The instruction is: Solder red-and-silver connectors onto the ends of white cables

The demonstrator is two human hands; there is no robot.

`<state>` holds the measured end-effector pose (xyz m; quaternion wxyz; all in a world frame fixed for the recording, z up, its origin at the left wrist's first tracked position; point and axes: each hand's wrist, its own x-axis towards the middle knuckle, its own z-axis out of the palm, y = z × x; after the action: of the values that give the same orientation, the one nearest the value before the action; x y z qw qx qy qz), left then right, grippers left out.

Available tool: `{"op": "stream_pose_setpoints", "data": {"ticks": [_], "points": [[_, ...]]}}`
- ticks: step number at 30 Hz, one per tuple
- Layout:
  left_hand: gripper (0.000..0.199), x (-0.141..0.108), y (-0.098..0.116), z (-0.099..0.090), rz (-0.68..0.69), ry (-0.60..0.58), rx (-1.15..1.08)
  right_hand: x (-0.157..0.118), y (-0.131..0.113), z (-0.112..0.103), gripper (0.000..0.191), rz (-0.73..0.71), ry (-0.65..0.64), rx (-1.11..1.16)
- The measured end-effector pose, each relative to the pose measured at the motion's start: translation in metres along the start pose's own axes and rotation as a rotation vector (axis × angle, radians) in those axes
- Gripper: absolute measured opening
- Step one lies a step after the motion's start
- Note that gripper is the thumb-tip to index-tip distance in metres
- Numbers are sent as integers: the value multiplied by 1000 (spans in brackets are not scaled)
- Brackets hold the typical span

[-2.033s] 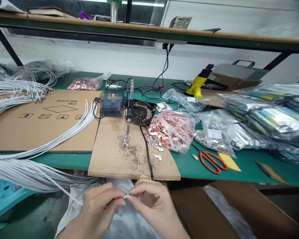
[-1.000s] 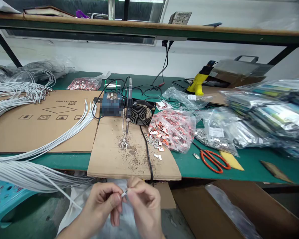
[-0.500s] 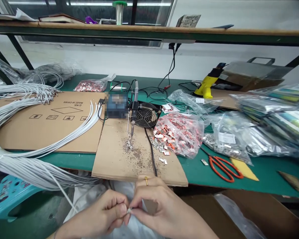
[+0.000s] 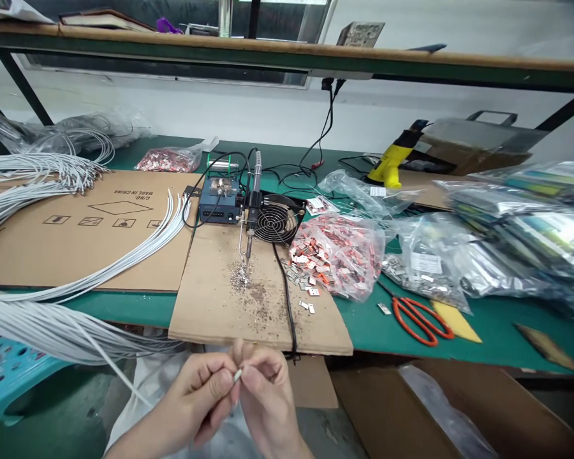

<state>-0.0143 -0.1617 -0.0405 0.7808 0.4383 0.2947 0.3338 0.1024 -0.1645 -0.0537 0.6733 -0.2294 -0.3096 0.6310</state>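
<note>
Wire end (image 4: 238, 376) pinched in my left hand (image 4: 196, 395), tip slanting up and right, my right hand (image 4: 268, 398) curled just beside it (can't tell if those fingers actually grip it). Tip's more upright than a moment ago. Past them, cardboard sheet (image 4: 210, 312) with solder crumbs (image 4: 240, 278), then the soldering iron (image 4: 257, 185).

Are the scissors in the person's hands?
No, the scissors lie on the green table, while the left hand and right hand pinch a white wire.
</note>
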Motion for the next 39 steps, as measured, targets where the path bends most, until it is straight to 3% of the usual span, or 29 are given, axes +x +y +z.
{"op": "stream_pose_setpoints", "data": {"ticks": [5, 7, 12, 17, 20, 26, 30, 32, 35, 37, 39], "points": [[42, -7, 1, 2, 27, 159, 93, 6, -17, -19, 18, -71, 220, -123], [40, -9, 2, 2, 75, 216, 232, 5, -24, -26, 9, -19, 164, -249], [30, -10, 4, 0, 200, 212, 607, 2, -38, -22, 11, 69, -31, -692], [27, -9, 6, -5, 288, 187, 865, 11, -49, -21, 7, 154, -131, -868], [28, -8, 5, -5, 291, 164, 852, 9, -48, -23, 12, 227, -151, -809], [39, -4, -2, 2, 155, 186, 444, -4, -24, -18, 20, 170, 36, -409], [38, -6, 2, 8, 117, 269, 378, 4, -28, -18, 25, 126, 132, -124], [39, -7, 5, 9, 84, 312, 349, 10, -35, -21, 24, 81, 156, -181], [37, -8, 7, 6, 83, 281, 349, 14, -46, -24, 12, 145, -4, -523], [34, -6, 6, 1, 152, 235, 434, 14, -50, -22, 12, 223, -109, -684], [29, -5, 5, -2, 258, 222, 573, 13, -52, -18, 9, 228, -136, -761]]}}
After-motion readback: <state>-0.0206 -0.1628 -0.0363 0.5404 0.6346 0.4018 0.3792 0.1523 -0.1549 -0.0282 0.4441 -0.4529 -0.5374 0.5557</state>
